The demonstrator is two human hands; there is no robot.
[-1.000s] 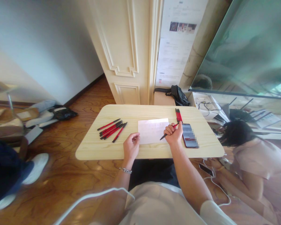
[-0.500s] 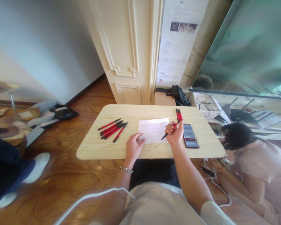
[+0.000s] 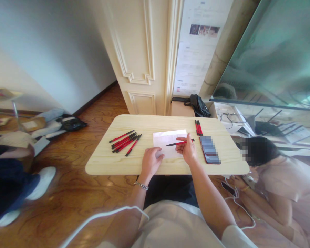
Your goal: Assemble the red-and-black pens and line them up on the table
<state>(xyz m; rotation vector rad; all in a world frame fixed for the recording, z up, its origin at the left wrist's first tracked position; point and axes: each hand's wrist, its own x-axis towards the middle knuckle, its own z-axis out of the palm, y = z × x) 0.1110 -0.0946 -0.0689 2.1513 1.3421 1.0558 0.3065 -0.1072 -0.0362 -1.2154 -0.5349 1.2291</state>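
Observation:
A red-and-black pen is held in my right hand, between thumb and fingers, over the sheet of white paper. Its dark tip points left. My left hand rests at the paper's lower left corner with thumb and fingers apart, holding nothing. Several similar pens lie in a loose, slanting group on the left of the table. At the right, a small row of red-and-black pens lies side by side, just above a phone.
The pale wooden table has rounded corners. Behind it stand a cream panelled door and a black bag. A person crouches at the right with a phone; another person's leg and white shoe show at the left.
My right hand has moved left and swung the pen from a downward slant to nearly level over the paper. My left hand has shifted slightly right.

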